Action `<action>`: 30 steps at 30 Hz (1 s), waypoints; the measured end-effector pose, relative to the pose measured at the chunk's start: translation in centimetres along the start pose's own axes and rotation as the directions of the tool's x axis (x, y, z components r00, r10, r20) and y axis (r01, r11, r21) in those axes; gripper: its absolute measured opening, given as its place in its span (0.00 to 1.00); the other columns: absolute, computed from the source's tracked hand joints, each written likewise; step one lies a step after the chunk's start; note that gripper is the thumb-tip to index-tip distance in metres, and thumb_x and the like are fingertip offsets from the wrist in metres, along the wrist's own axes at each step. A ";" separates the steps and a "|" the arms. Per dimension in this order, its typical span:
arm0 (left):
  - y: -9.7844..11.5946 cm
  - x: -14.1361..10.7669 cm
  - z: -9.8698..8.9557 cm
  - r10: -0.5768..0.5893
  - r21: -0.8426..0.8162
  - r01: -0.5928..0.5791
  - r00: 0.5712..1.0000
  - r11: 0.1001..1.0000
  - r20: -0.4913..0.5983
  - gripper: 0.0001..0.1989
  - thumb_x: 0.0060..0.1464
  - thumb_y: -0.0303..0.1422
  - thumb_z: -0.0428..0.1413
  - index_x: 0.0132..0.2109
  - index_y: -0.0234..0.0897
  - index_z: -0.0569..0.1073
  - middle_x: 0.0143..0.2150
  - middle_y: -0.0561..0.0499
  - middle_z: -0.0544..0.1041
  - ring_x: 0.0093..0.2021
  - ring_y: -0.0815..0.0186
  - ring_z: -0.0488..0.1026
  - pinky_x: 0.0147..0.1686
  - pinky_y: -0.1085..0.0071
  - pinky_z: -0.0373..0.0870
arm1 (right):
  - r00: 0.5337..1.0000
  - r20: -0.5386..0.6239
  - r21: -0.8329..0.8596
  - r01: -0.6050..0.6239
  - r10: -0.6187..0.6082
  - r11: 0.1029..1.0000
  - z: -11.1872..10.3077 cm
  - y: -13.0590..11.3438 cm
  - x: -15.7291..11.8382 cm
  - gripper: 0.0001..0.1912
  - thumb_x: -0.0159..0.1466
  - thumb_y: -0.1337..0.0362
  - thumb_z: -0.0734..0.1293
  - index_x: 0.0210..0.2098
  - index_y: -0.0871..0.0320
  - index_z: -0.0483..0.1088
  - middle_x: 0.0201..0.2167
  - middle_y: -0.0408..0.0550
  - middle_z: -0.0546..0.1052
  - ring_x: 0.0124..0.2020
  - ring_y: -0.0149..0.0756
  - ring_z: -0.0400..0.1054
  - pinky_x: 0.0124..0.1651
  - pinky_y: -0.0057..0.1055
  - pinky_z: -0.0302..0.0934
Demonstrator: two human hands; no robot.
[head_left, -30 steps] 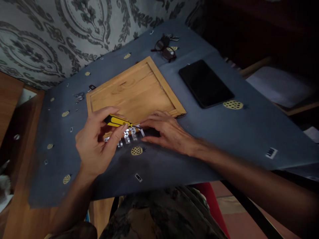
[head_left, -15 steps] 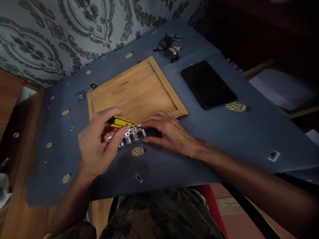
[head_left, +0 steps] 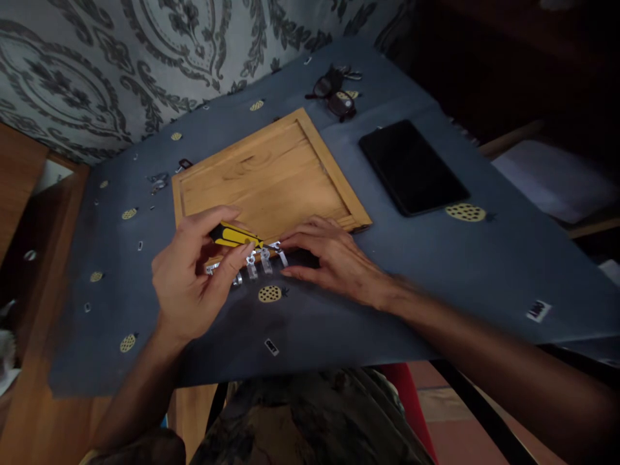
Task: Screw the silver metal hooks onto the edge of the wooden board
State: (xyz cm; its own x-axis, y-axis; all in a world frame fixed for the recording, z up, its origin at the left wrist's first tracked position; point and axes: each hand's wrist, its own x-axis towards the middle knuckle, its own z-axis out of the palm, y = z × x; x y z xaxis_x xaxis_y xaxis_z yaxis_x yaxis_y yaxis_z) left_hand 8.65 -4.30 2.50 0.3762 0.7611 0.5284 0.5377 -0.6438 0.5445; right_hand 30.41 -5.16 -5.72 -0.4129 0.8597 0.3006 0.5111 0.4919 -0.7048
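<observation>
My left hand [head_left: 196, 278] is closed around the yellow and black handle of a screwdriver [head_left: 236, 235]. Its shaft points right, toward the right end of a shiny metal hook rack [head_left: 266, 261] with several hooks. That rack lies along the near edge of a framed wooden panel [head_left: 271, 187]. My right hand [head_left: 334, 261] steadies the rack's right end between thumb and forefinger, its other fingers resting by the panel's edge. Part of the rack is hidden behind my left fingers, and the screwdriver's tip is too small to make out clearly.
A black tablet [head_left: 414, 166] lies right of the panel. Glasses [head_left: 334, 98] and keys [head_left: 349, 72] sit at the back. Small metal pieces [head_left: 157, 182] and a dark small item [head_left: 184, 165] lie left of the panel, on the blue pineapple-print cloth [head_left: 387, 271].
The view has shifted slightly, so the panel, tablet and glasses appear a little farther right. Both hands keep their hold, with the screwdriver in nearly the same place.
</observation>
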 end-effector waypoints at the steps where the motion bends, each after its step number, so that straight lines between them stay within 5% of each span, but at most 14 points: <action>1: 0.0 0.0 0.0 0.000 0.000 0.000 1.000 1.000 0.005 0.20 0.60 0.30 0.63 0.57 0.52 0.73 0.48 0.52 0.79 0.40 0.65 0.82 0.37 0.68 0.86 | 1.000 0.000 0.002 0.001 -0.001 1.000 0.0 0.0 0.0 0.14 0.64 0.58 0.74 0.48 0.55 0.76 0.47 0.51 0.80 0.52 0.47 0.70 0.55 0.46 0.63; 23: 1.6 2.3 -0.1 0.057 0.073 -0.065 0.992 0.995 0.110 0.15 0.60 0.31 0.63 0.52 0.49 0.74 0.45 0.57 0.81 0.34 0.71 0.81 0.34 0.77 0.83 | 1.000 0.005 -0.019 -0.001 0.001 1.000 0.2 0.2 -0.1 0.16 0.65 0.57 0.73 0.50 0.58 0.77 0.49 0.53 0.81 0.53 0.49 0.70 0.57 0.48 0.63; 30: 1.5 1.8 0.3 0.035 -0.006 -0.035 0.994 0.999 0.101 0.18 0.60 0.29 0.62 0.56 0.48 0.73 0.49 0.54 0.80 0.40 0.70 0.81 0.41 0.75 0.84 | 1.000 -0.022 -0.018 0.013 -0.013 1.000 0.3 0.3 -0.1 0.16 0.64 0.57 0.74 0.50 0.55 0.77 0.49 0.52 0.81 0.53 0.49 0.71 0.56 0.48 0.63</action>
State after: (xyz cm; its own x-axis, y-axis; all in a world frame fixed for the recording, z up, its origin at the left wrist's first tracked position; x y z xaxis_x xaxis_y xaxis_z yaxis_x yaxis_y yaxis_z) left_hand 10.41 -3.91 4.07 0.4692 0.7420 0.4789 0.5199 -0.6704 0.5293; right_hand 30.39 -5.18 -6.18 -0.4030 0.8561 0.3236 0.5194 0.5051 -0.6893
